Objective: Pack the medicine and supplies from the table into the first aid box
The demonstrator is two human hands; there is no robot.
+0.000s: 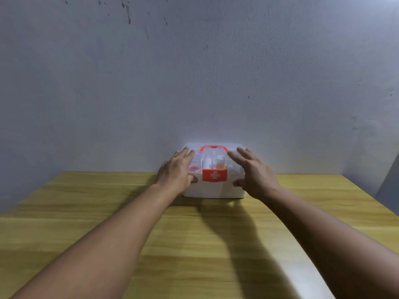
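The white first aid box (pixel 216 189) stands at the far edge of the wooden table (pixel 194 244), against the wall. Its clear lid is down, with a red handle (pixel 213 147) on top and a red latch with a white cross (pixel 214 175) on the front. Small bottles and packets show dimly through the lid. My left hand (pixel 176 169) lies on the lid's left side, fingers spread, thumb on the front. My right hand (pixel 254 170) rests on the lid's right side in the same way. No loose supplies are in view on the table.
A bare grey wall (pixel 194 72) rises right behind the box. The table's right edge (pixel 367 197) runs diagonally toward me. My shadow falls across the table in front of the box.
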